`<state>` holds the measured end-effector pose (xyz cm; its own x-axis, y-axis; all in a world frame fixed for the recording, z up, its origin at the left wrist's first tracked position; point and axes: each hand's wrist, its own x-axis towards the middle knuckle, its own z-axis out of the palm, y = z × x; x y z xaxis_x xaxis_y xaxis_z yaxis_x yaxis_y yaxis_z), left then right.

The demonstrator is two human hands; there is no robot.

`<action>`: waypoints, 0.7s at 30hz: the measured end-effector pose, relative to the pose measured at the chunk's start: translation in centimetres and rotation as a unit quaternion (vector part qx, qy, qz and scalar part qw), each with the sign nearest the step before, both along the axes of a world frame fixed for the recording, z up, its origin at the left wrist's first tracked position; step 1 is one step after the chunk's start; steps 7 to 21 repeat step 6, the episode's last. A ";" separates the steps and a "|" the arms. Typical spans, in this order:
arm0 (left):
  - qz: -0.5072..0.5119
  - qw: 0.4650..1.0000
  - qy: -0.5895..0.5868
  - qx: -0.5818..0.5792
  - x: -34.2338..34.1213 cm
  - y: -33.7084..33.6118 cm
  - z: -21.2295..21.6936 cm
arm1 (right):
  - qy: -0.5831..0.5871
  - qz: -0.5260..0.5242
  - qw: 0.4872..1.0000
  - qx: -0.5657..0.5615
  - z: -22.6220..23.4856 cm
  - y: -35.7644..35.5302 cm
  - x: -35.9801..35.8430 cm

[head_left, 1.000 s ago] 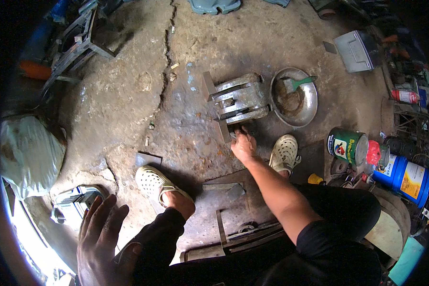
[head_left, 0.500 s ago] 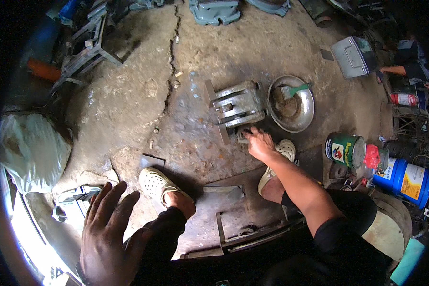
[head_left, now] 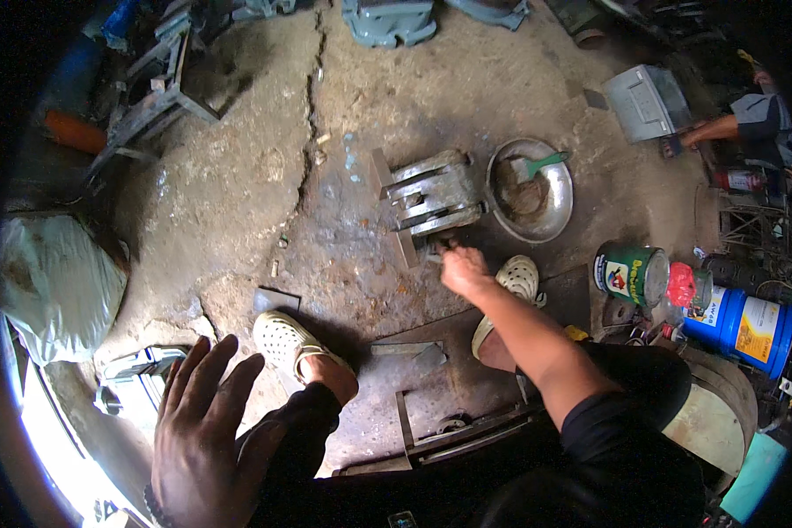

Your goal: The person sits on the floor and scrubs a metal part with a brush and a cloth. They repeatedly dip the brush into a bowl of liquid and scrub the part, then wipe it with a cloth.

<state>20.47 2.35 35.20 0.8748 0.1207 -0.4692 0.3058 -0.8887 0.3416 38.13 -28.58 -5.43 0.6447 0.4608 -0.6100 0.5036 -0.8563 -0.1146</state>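
Note:
A heavy grey metal casting (head_left: 427,195) with parallel ribs lies on the floor between and beyond my feet, with flat dark metal pieces at its left side. At its near edge my right hand (head_left: 464,268) is closed, the fingertips turned toward the casting's underside. What those fingers grip is mostly hidden; only a small greyish bit shows beside them. Right of the casting sits a round metal bowl (head_left: 558,207) with dark residue in it, and a green-handled brush (head_left: 546,162) rests inside. My left hand (head_left: 204,431) is raised at the lower left, fingers spread, holding nothing.
To the right stand a green can (head_left: 623,275), a red bundle (head_left: 680,283) and blue buckets (head_left: 739,326). A grey metal box (head_left: 647,104) is near another person's arm (head_left: 713,132). A metal frame (head_left: 163,88) and a covered bundle (head_left: 57,282) are at left.
My right hand has shifted slightly left along the casting's near edge, still closed. My left hand stays spread in about the same place. The other person's arm at right has moved.

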 end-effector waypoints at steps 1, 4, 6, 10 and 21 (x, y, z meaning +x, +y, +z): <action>0.005 1.000 -0.007 -0.001 -0.2 -0.2 0.4 | -0.015 -0.011 1.000 0.018 0.8 0.6 -0.9; -0.029 0.997 -0.072 0.005 -0.4 -0.7 1.6 | 0.087 -0.163 0.983 0.005 4.8 2.6 -3.6; -0.047 0.995 -0.087 -0.003 -0.4 -1.0 2.7 | 0.056 -0.207 0.973 0.088 8.8 1.1 -1.1; -0.047 0.995 -0.087 -0.003 -0.4 -1.0 2.7 | 0.056 -0.207 0.973 0.088 8.8 1.1 -1.1; -0.047 0.995 -0.087 -0.003 -0.4 -1.0 2.7 | 0.056 -0.207 0.973 0.088 8.8 1.1 -1.1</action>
